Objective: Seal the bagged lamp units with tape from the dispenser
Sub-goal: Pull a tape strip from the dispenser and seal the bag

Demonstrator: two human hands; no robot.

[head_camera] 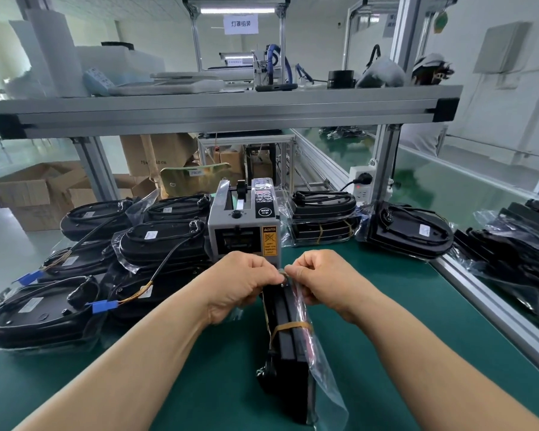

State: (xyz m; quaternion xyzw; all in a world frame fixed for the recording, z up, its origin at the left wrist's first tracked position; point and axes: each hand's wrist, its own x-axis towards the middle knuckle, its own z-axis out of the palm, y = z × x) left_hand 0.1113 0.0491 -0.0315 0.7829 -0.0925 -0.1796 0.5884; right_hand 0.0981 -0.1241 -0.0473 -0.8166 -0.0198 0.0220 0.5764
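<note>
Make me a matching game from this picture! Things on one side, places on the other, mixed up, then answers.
1 grey box-shaped tape dispenser
2 black lamp unit in clear plastic bag
3 open brown cardboard box
4 white plastic power strip

a on the floor, far left
b beside the aluminium post
c pinched by left hand and right hand
d on the green mat, centre

Pairs: 1-d, 2-c, 3-a, 4-b

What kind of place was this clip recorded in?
Probably a factory packing station: an electric tape dispenser stands on a green bench mat, stacks of bagged lamp units lie beside it, and aluminium-frame shelving spans overhead.
</note>
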